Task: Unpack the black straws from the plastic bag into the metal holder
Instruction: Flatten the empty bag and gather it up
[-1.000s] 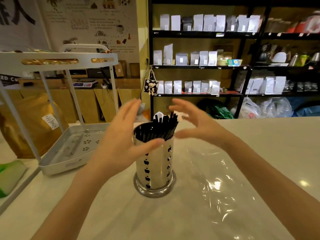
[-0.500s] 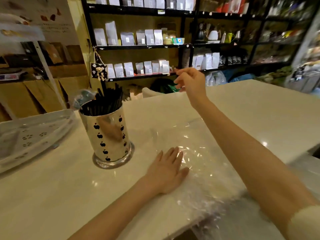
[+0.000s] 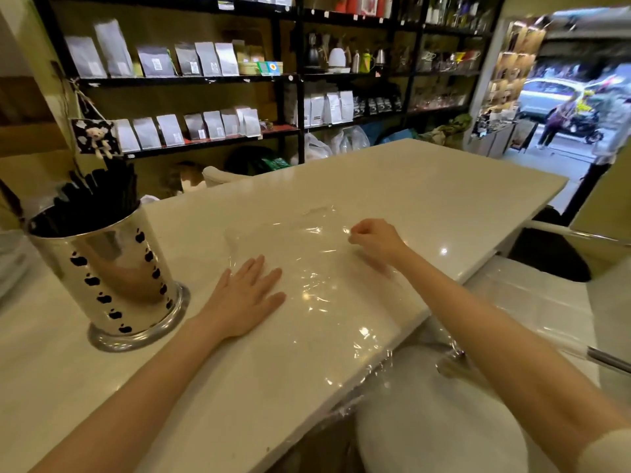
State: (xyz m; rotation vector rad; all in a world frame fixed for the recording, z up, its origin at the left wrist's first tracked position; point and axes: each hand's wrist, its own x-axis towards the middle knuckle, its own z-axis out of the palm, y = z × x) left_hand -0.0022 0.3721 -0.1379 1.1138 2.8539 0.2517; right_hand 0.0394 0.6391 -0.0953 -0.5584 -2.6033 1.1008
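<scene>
The metal holder [image 3: 112, 278], a shiny cylinder with black apple-shaped cut-outs, stands at the left of the white counter. Black straws [image 3: 99, 196] fill it and lean to the right above its rim. The clear plastic bag [image 3: 327, 288] lies flat and empty on the counter, its near end hanging over the front edge. My left hand [image 3: 246, 298] rests flat, fingers spread, on the bag's left edge. My right hand [image 3: 374, 238] is at the bag's far right edge with its fingers pinched together on the plastic.
The white counter [image 3: 426, 186] stretches away to the right. Below its front edge are a white basin [image 3: 426, 421] and a metal tap [image 3: 450, 363]. Black shelves [image 3: 297, 80] with pouches and kettles line the back wall. A doorway to the street is at the far right.
My right hand came down from mid-air to the bag's far edge and pinched it. My left hand stays flat on the bag. The view swung further right.
</scene>
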